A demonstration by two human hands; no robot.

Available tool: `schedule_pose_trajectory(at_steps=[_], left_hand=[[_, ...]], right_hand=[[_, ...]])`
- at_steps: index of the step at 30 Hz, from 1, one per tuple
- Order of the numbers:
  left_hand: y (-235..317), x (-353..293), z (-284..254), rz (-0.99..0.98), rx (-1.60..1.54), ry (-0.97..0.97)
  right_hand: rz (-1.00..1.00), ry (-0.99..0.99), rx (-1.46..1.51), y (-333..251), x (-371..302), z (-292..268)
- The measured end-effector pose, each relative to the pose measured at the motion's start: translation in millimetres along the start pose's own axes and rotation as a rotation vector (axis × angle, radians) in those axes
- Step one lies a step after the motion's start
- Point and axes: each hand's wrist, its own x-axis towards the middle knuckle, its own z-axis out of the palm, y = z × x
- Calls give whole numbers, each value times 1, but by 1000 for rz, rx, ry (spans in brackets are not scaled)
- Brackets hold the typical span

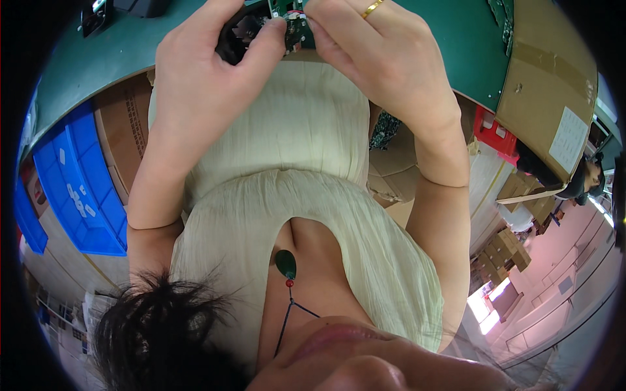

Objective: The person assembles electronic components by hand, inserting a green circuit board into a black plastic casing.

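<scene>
Black casing [229,48], green circuit board [297,32], green tabletop [117,62], pale green garment [280,124], blue tray [98,169]

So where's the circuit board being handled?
Head view, top edge near the middle: the circuit board sits between the left hand and right hand, just right of the black part in the left hand.

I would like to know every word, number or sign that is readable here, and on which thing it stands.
White label on the cardboard box at right: too small and faint to read.
Dark print on the brown carton at left: too blurred to read.
No other writing is legible.
</scene>
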Motion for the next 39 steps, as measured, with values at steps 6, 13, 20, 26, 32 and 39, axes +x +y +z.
schedule_pose_trajectory(at_steps=[6, 13, 20, 26, 32, 39], left_hand=[[4, 1, -2, -20, 5, -13], [-7, 2, -1, 187, 105, -2], [-11, -3, 2, 138, 165, 5], [-14, -2, 2, 246, 309, -1], [-24, 0, 16, -199, -424, 6], [-29, -2, 18, -34, -289, 62]], right_hand=[[12, -10, -82, -1, 1, 3], [-42, -164, -444, -14, 7, 6], [-33, -154, -314, -5, 5, 9], [-14, -251, -365, -8, 10, 10], [-5, 11, -224, 14, 8, 16], [193, 305, -86, 0, 3, 31]])
